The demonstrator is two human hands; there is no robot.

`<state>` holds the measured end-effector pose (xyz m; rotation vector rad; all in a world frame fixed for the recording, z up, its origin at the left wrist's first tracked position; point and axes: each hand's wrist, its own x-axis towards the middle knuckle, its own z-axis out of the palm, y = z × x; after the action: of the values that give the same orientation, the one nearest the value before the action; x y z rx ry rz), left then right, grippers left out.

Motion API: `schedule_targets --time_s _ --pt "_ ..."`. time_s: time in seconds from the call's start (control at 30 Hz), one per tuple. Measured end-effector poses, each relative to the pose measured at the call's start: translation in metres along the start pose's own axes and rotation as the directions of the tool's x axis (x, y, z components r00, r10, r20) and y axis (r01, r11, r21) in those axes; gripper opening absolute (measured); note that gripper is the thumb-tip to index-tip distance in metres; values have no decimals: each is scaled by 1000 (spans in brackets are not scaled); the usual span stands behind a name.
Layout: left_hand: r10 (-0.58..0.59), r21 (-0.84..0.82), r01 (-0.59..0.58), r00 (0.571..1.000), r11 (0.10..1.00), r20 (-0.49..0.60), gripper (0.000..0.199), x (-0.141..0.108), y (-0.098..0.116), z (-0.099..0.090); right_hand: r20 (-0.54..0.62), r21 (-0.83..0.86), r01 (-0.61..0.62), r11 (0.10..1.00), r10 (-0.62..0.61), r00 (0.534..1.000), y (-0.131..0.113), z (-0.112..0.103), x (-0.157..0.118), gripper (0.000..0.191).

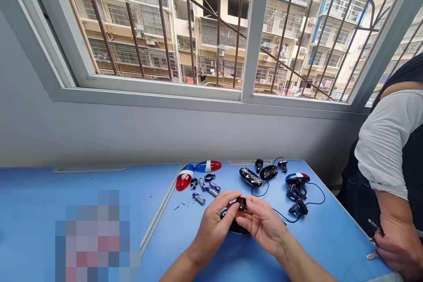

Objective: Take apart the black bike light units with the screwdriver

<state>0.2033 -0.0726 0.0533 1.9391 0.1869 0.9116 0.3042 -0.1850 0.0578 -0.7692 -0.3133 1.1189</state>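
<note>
My left hand [215, 217] and my right hand [264, 221] meet near the front middle of the blue table. Between the fingertips of both is a small black plastic part [242, 203], closely pinched; its exact kind is hard to make out. Below the hands lies a dark oval housing [239, 228], partly hidden by the fingers. To the left are several blue-and-silver batteries [198, 198], small screws [183, 204] and a black ring clamp [209, 177]. Behind these lie two shiny red, white and blue covers [185, 179].
Two open black oval housings [250, 177] with cables lie at the back right. Further right sits a housing with its coloured cover [298, 179], beside wired black pieces [298, 207]. A person [385, 141] stands at the right edge, keys in hand. A barred window [218, 31] is ahead.
</note>
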Motion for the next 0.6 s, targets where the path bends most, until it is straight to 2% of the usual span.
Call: schedule_targets --time_s 0.13,0.3,0.43,0.6 --pt "-65 -72 64 998 995 -2 23 1 3 -2 -22 -14 -6 1000 6 1000 -1 2 -2 31" --pt "-152 -206 159 987 966 50 25 3 8 -4 -43 6 -4 1000 4 999 -2 4 -2 28" --pt "-234 -291 249 968 924 84 28 2 9 -3 -52 21 -15 1000 16 999 -2 5 -3 32" --pt "-295 -386 299 953 873 70 30 0 7 -1 -35 -15 -52 999 51 998 -6 3 -4 36"
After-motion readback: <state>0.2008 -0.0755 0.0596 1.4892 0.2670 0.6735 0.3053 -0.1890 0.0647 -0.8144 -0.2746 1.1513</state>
